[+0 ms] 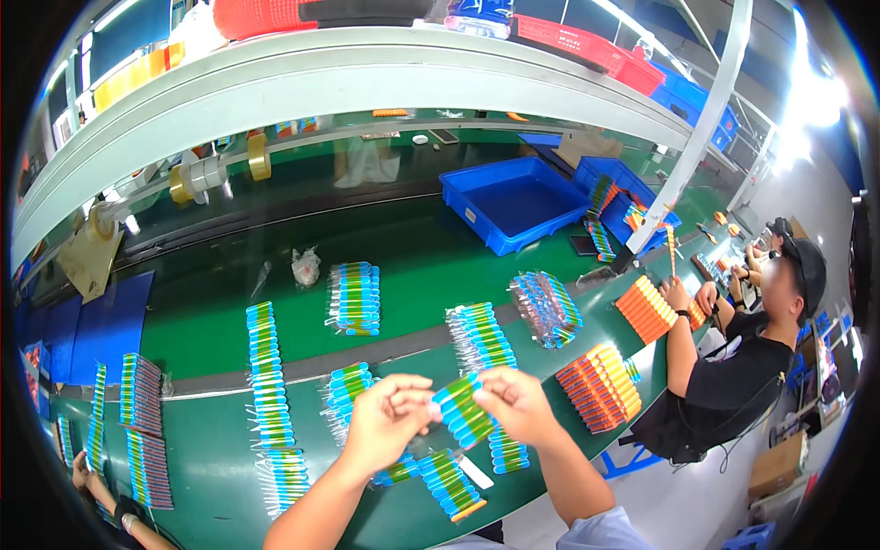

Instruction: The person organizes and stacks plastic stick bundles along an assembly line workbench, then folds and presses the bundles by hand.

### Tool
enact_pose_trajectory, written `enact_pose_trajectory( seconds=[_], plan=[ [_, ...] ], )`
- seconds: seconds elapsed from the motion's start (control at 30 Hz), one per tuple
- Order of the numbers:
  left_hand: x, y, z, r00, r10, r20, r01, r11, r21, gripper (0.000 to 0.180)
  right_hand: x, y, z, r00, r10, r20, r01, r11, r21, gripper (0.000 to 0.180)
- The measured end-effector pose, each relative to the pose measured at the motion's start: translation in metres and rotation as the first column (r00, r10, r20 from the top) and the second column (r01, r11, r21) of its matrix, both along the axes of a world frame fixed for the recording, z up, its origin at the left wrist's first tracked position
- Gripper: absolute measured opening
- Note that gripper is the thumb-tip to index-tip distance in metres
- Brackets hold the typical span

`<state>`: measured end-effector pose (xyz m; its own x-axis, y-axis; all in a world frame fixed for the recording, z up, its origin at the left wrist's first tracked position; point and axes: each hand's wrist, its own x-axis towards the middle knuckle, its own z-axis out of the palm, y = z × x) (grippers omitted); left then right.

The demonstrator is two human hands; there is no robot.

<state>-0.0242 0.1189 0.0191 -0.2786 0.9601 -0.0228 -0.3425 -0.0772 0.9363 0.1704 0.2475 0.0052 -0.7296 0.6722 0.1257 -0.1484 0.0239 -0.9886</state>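
Both hands, left (385,417) and right (518,401), pinching one bundle of blue-green tubes (463,410) above the green counter (211,477); could slip and scatter if either grip loosens.

Bright, even overhead light; we see long ceiling strips top right, blown out to white glare at the right rim. Green bench (403,266) evenly lit w/ soft sheen, shadows faint and short. Colours saturated, esp. blue tray (513,203). Heavy fisheye: shelf edge (348,69) bows into an arc, white post (706,119) leans, corners black vignette. Centre fairly sharp; we note slight motion blur on both hands (454,412), softness and smear twd edges. Face at right blurred out.
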Motion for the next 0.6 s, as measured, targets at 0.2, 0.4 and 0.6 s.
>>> enact_pose_trajectory(
  seconds=[0.2,0.4,0.6],
  plan=[
    [-0.004,0.050,-0.014,0.994,0.036,0.104,-0.028,0.997,-0.075,0.040,-0.007,0.039,-0.005,0.977,-0.208,0.045,0.204,0.976,0.079,0.021],
    [0.006,0.036,-0.011,0.942,0.132,-0.310,-0.115,0.991,0.071,0.049,-0.008,0.128,-0.021,0.879,-0.462,0.119,0.426,0.872,0.240,0.021],
    [-0.018,-0.023,0.003,0.872,0.237,-0.429,-0.205,0.971,0.121,0.045,-0.030,0.109,-0.020,0.480,-0.877,0.007,0.126,0.077,0.989,0.039]
  ],
)
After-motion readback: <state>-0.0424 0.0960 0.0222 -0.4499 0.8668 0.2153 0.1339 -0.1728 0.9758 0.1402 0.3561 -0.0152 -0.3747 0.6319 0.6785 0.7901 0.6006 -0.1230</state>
